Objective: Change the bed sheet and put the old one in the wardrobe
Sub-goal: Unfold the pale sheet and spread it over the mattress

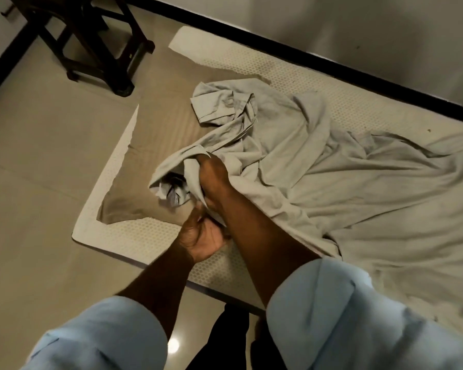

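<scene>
A crumpled, soft grey bed sheet (345, 177) is spread in loose folds across the centre and right of the frame, on a cream mattress (318, 76) with a honeycomb-textured surface. A bunched edge is gripped at centre by the curled right hand (214, 177). Just below, a hanging fold is clasped by the left hand (201, 236). A smooth, rectangular taupe pillow (155, 129) is partly overlapped by the cloth at centre left.

Counted one mattress (332, 84); one brown pillow (155, 134) at its left end; one crumpled grey sheet (332, 182) across its middle; two hands, left hand (202, 236) and right hand (214, 177), both gripping that sheet; two pale-blue sleeves (358, 316); one dark stool (96, 49) beyond the far-left corner
</scene>
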`<state>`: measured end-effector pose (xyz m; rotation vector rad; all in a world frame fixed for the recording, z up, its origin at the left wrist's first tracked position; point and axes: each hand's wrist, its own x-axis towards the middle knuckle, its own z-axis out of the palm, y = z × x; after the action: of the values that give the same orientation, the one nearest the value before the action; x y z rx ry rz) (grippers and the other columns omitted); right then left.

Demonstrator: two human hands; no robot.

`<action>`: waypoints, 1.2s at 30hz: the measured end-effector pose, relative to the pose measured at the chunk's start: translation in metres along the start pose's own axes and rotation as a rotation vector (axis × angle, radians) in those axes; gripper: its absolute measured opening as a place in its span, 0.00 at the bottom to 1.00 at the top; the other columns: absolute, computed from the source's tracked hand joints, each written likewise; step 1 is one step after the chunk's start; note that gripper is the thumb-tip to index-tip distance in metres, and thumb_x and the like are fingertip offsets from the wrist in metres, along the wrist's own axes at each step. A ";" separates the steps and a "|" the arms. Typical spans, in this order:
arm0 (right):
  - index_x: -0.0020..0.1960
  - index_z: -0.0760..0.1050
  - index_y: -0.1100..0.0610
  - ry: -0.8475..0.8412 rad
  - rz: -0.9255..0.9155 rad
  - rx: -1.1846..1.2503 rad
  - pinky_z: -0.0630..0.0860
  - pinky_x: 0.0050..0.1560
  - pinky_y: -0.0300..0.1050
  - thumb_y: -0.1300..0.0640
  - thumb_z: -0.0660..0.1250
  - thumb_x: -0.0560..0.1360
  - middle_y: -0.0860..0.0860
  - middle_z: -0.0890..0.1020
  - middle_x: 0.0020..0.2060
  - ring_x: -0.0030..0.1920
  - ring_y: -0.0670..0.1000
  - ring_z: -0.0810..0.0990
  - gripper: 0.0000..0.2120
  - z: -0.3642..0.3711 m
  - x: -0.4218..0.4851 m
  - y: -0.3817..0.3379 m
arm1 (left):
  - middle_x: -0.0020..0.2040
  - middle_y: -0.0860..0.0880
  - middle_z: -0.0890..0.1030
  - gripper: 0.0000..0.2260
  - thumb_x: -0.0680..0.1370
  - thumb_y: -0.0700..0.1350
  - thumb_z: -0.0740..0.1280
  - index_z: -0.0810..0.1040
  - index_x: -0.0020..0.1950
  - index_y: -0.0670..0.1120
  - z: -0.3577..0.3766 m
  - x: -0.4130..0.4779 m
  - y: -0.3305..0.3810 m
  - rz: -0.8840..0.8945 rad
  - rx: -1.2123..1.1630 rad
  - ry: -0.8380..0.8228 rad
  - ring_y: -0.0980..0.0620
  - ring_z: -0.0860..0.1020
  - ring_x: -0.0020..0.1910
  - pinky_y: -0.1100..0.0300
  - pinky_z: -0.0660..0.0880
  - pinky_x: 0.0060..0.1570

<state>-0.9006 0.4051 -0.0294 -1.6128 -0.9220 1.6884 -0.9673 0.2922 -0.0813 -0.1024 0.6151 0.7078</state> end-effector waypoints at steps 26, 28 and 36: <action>0.68 0.73 0.48 0.436 -0.212 -1.100 0.72 0.55 0.59 0.42 0.70 0.69 0.54 0.77 0.60 0.60 0.60 0.75 0.29 -0.083 -0.176 0.218 | 0.57 0.48 0.84 0.19 0.82 0.54 0.65 0.77 0.68 0.46 -0.030 -0.089 -0.032 0.287 0.508 0.630 0.52 0.83 0.43 0.60 0.78 0.36; 0.63 0.76 0.48 0.458 -0.251 -1.148 0.69 0.51 0.57 0.45 0.66 0.71 0.52 0.80 0.52 0.54 0.59 0.78 0.21 -0.072 -0.183 0.211 | 0.54 0.48 0.84 0.19 0.82 0.54 0.65 0.76 0.69 0.46 -0.040 -0.106 -0.027 0.343 0.437 0.676 0.53 0.83 0.41 0.62 0.78 0.33; 0.57 0.75 0.52 0.196 -0.480 -0.927 0.70 0.38 0.49 0.46 0.61 0.75 0.55 0.83 0.42 0.44 0.62 0.81 0.15 -0.015 -0.203 0.203 | 0.58 0.46 0.82 0.21 0.80 0.60 0.65 0.77 0.67 0.50 -0.073 -0.155 0.003 0.483 0.135 0.728 0.45 0.80 0.56 0.47 0.78 0.52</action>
<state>-0.8673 0.1247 -0.0829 -1.8223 -1.9665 0.7613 -1.0968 0.1834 -0.0541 -0.0852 1.4129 1.1007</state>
